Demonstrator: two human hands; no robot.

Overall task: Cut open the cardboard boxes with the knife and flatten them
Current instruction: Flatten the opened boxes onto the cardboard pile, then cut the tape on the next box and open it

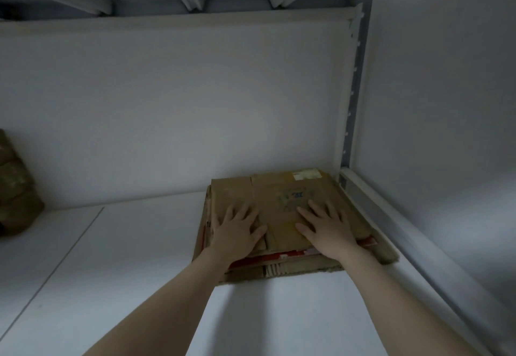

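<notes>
While flattened boxes [290, 216] lie stacked on the white shelf [139, 258], in its back right corner, the left hand [237, 232] and right hand [326, 230] press flat on top, fingers spread; a brown bundle [16, 188] sits far left

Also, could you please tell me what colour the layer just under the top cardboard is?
The layer is red with white bits, clearest in the head view.

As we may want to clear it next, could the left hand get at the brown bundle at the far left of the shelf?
Probably yes: the left hand lies flat on the flattened cardboard stack, holding nothing, and nothing visible stands between it and the brown bundle on the shelf.
</notes>
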